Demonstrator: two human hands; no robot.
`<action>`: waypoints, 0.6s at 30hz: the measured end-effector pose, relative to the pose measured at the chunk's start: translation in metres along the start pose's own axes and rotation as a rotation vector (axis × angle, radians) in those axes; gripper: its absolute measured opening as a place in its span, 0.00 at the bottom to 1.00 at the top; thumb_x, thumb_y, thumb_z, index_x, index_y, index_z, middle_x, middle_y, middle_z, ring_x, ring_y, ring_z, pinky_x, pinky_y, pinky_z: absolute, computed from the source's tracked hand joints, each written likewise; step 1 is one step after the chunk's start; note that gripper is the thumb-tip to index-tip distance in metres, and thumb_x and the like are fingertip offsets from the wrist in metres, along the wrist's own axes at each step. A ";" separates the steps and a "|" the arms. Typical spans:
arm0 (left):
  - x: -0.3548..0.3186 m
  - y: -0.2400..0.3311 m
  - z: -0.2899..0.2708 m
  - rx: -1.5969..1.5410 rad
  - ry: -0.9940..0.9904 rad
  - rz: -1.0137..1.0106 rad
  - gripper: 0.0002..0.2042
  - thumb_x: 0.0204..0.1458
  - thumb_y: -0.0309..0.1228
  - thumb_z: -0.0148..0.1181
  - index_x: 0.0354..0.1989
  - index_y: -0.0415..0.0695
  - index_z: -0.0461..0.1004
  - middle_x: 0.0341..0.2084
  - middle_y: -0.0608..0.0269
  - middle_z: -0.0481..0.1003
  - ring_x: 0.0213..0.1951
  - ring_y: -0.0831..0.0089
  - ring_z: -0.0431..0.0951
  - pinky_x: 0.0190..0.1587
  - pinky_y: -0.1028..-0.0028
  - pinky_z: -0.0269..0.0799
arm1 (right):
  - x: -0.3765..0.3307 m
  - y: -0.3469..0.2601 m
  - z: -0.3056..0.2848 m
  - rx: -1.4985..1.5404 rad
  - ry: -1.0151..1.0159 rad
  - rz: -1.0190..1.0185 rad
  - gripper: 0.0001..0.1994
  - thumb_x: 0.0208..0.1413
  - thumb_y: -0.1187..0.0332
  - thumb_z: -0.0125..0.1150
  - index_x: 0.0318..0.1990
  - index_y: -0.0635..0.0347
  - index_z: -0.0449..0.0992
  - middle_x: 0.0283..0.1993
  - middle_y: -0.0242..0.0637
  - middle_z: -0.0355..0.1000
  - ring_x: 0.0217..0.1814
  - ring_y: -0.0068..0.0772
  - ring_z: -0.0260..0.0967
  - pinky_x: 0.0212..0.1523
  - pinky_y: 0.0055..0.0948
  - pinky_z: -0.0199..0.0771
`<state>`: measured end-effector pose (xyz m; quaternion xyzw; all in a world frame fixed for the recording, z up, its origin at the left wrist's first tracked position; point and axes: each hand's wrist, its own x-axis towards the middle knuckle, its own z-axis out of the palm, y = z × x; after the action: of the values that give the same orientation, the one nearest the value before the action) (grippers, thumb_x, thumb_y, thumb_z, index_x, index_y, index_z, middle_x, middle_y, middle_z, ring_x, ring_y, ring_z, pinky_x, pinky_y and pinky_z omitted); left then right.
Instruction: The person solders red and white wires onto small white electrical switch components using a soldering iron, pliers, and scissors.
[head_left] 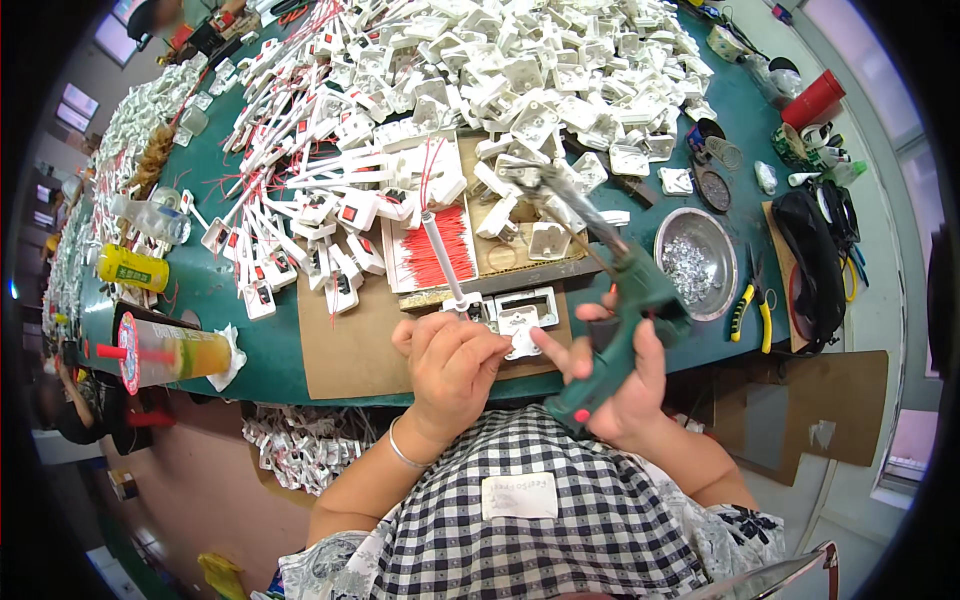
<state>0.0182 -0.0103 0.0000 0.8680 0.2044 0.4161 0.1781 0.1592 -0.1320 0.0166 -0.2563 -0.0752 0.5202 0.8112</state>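
My right hand (630,385) is wrapped round the handle of a green pistol-shaped power tool (640,310). Its long metal front end points up and to the left over the wooden board. One finger of that hand reaches toward a small white plastic cover (520,328) beside an open white housing (543,304). My left hand (452,365) is closed in a pinch just left of the cover; whatever its fingertips hold is hidden. Beyond it, a white tube (440,255) with red wires at its far end leads to the housings.
Heaps of white plastic housings (560,70) cover the far table. Red wires (437,250) lie in a tray ahead. A metal bowl of small parts (697,262) and yellow-handled pliers (743,310) are at right. A drink cup (180,353) and yellow can (133,267) stand left.
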 end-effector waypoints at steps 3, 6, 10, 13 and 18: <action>0.000 0.000 0.000 0.003 -0.019 -0.002 0.10 0.36 0.27 0.68 0.29 0.53 0.77 0.27 0.74 0.72 0.35 0.71 0.69 0.42 0.68 0.52 | 0.010 0.007 0.007 0.015 0.025 0.047 0.21 0.62 0.49 0.43 0.55 0.51 0.63 0.50 0.31 0.71 0.24 0.24 0.66 0.63 0.59 0.56; 0.002 -0.001 -0.003 0.027 -0.060 -0.004 0.10 0.36 0.27 0.67 0.29 0.53 0.77 0.27 0.75 0.72 0.35 0.72 0.69 0.42 0.68 0.52 | 0.011 0.004 0.000 0.020 -0.058 -0.033 0.21 0.62 0.49 0.43 0.55 0.51 0.63 0.49 0.31 0.70 0.24 0.23 0.64 0.62 0.56 0.58; 0.000 -0.005 -0.006 0.100 -0.110 0.001 0.10 0.36 0.27 0.67 0.30 0.53 0.77 0.26 0.75 0.71 0.35 0.73 0.69 0.41 0.68 0.51 | -0.006 -0.021 -0.017 -0.333 -0.028 -0.223 0.26 0.62 0.47 0.44 0.60 0.55 0.59 0.52 0.33 0.66 0.26 0.25 0.66 0.56 0.46 0.68; 0.003 -0.006 -0.005 0.104 -0.128 0.004 0.10 0.37 0.27 0.67 0.30 0.52 0.77 0.25 0.76 0.71 0.34 0.74 0.69 0.41 0.69 0.51 | -0.038 -0.030 -0.042 -0.675 -0.052 -0.330 0.29 0.61 0.45 0.45 0.60 0.58 0.59 0.49 0.37 0.68 0.28 0.25 0.67 0.51 0.41 0.69; 0.007 -0.005 -0.007 0.085 -0.169 -0.008 0.09 0.36 0.27 0.69 0.29 0.51 0.78 0.24 0.74 0.72 0.33 0.72 0.69 0.41 0.70 0.53 | -0.069 -0.049 -0.051 -1.188 -0.141 -0.020 0.22 0.55 0.54 0.56 0.47 0.65 0.70 0.33 0.36 0.74 0.33 0.31 0.73 0.44 0.32 0.72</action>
<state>0.0156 -0.0012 0.0059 0.9059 0.2097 0.3318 0.1592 0.1880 -0.2257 0.0076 -0.6303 -0.4092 0.3971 0.5268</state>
